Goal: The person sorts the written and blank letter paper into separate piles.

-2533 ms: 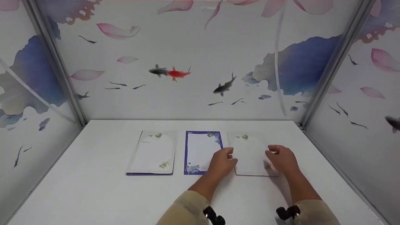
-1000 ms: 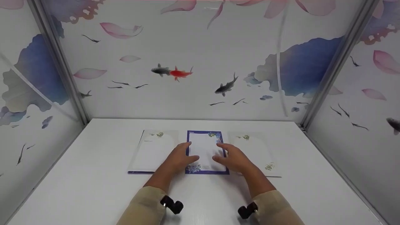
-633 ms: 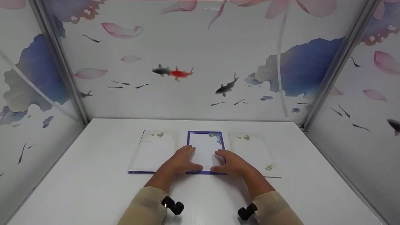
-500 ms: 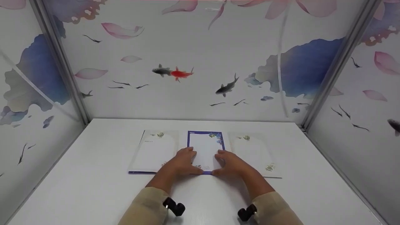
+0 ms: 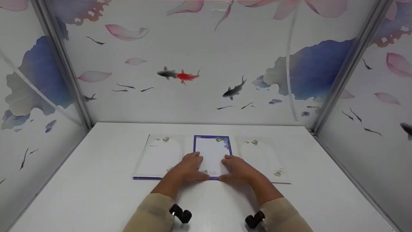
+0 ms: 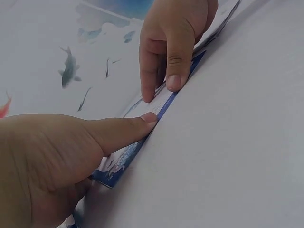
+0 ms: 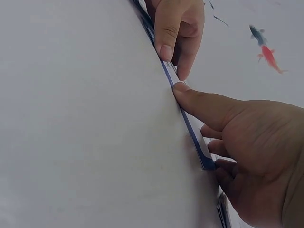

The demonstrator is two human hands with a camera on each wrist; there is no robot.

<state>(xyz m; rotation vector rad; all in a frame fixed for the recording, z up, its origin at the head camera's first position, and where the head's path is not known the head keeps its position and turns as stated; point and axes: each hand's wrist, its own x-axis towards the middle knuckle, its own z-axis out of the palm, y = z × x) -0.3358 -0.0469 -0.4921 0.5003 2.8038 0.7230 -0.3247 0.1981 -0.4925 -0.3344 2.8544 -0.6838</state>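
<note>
A blue-bordered floral paper [image 5: 211, 148] lies flat in the middle of the white table; whether it is one sheet or a thin stack I cannot tell. My left hand [image 5: 190, 167] rests over its lower left part, thumb extended along the near edge and fingertips on the left side. Mirroring it, my right hand [image 5: 239, 169] touches the lower right part, with its thumb near the other. In the right wrist view the right thumb [image 7: 204, 104] lies on the paper's near edge [image 7: 194, 135], and the other fingers bend loosely by the side edge.
A pale floral paper stack [image 5: 159, 158] with a dark blue lower edge lies left of the middle paper. Another pale floral paper stack [image 5: 262, 158] lies to the right. Printed panels enclose the white table [image 5: 96, 199] at the back and sides.
Both hands left the right stack's area and came to the middle paper's sides, then slid toward its near edge, thumbs drawing close together. In the last half second they have barely moved.
</note>
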